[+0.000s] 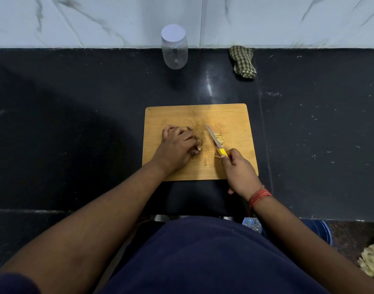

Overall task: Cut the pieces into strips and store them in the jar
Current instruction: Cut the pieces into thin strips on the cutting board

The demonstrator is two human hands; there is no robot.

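Wooden board (224, 115): left hand (177, 148) covers pieces, right hand (238, 166) grips knife (215, 141).

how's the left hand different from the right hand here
The left hand lies knuckles up over a pale piece, pinning it to the cutting board; the right hand grips the knife by its yellow handle. Only the right wrist wears a red thread. Both are over the board.

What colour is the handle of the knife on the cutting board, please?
Yellow; the knife handle shows in the head view, gripped by the right hand.

Left grip (178, 145) curled, palm down – right grip (237, 166) clenched
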